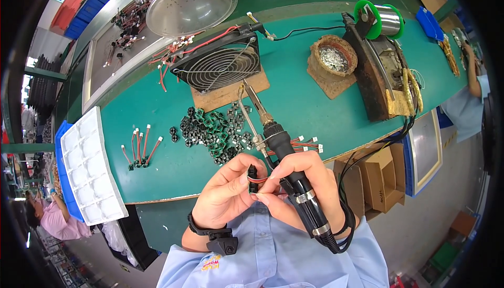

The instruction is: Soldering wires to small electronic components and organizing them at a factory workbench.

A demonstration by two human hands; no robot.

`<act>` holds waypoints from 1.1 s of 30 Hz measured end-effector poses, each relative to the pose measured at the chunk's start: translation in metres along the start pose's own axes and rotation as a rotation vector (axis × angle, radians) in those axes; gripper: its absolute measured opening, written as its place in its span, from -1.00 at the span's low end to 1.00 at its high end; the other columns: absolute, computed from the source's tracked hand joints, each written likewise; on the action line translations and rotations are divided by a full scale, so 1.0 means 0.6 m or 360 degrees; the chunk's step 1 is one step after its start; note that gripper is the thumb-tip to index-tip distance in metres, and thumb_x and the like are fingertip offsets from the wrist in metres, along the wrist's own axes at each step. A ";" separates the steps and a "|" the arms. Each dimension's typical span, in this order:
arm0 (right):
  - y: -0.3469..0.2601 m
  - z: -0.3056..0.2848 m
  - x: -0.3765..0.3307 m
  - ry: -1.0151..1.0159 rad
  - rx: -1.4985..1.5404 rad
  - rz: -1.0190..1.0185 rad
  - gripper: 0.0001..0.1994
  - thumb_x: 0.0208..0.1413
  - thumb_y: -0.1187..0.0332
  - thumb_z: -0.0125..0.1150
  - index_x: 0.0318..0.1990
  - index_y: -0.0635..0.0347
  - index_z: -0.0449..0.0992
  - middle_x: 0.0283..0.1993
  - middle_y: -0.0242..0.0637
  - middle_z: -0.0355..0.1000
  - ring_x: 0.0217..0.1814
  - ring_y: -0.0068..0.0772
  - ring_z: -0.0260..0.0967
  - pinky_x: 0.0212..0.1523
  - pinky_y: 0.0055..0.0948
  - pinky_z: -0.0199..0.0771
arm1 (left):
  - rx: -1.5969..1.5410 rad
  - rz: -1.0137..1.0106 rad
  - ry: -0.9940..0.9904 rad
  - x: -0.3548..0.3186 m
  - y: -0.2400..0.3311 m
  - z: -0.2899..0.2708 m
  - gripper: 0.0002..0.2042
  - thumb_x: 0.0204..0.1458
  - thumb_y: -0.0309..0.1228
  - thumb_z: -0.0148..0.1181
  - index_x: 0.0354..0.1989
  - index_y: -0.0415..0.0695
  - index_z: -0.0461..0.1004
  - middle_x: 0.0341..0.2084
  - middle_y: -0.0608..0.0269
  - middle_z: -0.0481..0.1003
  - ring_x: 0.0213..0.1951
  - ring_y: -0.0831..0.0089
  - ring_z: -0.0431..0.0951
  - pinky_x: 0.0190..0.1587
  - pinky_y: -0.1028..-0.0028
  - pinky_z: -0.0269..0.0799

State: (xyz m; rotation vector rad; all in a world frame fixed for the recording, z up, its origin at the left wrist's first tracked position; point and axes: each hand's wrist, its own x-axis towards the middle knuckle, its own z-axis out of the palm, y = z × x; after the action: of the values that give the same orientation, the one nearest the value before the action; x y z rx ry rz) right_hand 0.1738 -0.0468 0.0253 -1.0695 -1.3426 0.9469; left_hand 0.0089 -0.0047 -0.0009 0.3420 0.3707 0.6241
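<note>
Over the near edge of the surface, the left hand pinches a small black component while the right hand, gripping a soldering iron, touches the component's red wires, which could strain loose if the iron's cable tugged.

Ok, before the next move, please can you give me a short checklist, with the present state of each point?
1. Small black part held in the left hand: ok, between thumb and fingers.
2. Soldering iron held in the right hand: ok.
3. Iron tip pointing away from the fingers: ok, it points towards the fan.
4. Red wire joined to the part: cannot tell, too small.
5. Solder on the green spool: ok, wire remains.
6. Iron hot: cannot tell.
</note>
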 end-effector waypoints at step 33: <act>0.007 -0.007 -0.002 0.0012 0.0155 0.0189 -0.64 -0.15 0.56 0.27 -0.16 0.16 0.31 -0.47 -0.36 0.45 -0.43 -0.52 0.47 -0.42 -0.59 0.41 | 0.0154 0.0046 0.0077 0.001 0.005 -0.001 -0.80 0.12 -0.45 0.02 -0.12 -0.25 0.30 -0.28 0.22 0.36 -0.26 0.51 0.37 -0.21 0.52 0.31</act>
State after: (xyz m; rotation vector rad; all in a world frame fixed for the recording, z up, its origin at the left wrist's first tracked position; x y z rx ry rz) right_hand 0.1781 -0.0468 0.0214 -1.0861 -1.2248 1.0840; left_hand 0.0078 -0.0019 -0.0008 0.4259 0.4437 0.6452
